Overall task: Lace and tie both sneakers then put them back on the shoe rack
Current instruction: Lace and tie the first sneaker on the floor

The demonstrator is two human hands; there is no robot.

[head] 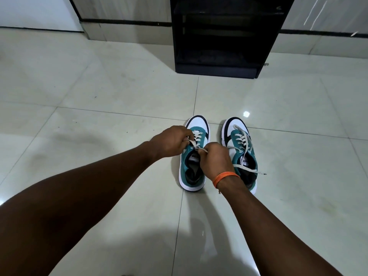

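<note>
Two teal, white and navy sneakers stand side by side on the floor, toes pointing away from me. Over the left sneaker, my left hand pinches one end of its white lace and my right hand pinches the other end, the lace crossing between them above the tongue. The right sneaker is laced through its eyelets, with its loose lace ends lying across the shoe and onto the floor to the right.
A black shoe rack with dark open shelves stands against the wall straight ahead, beyond the sneakers. Glossy pale floor tiles spread all around. An orange thread band circles my right wrist.
</note>
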